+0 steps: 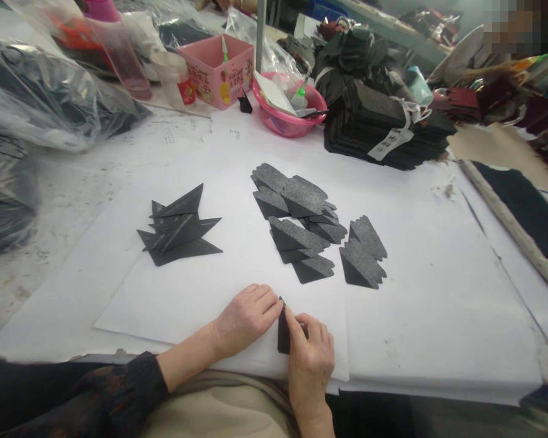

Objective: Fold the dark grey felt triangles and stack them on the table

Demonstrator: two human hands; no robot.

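A small black piece of sheet material (pixel 283 333) lies on the white paper at the table's front, partly covered by my fingers. My left hand (pixel 249 313) has its fingers closed at the piece's upper tip. My right hand (pixel 311 350) grips its right side, thumb on top and fingers curled. Beyond my hands to the left is a loose pile of black triangular pieces (pixel 180 234). Farther right, several dark pieces with speckled grey faces and notched ends (pixel 301 243) lie overlapping in groups.
Behind stand a pink box (pixel 219 70), a pink bowl (pixel 292 125) with a green-tipped bottle, and a tied stack of black pieces (pixel 369 115). Plastic-wrapped bundles (pixel 55 91) crowd the left. A long strip (pixel 516 228) edges the right side. A person sits at the far right.
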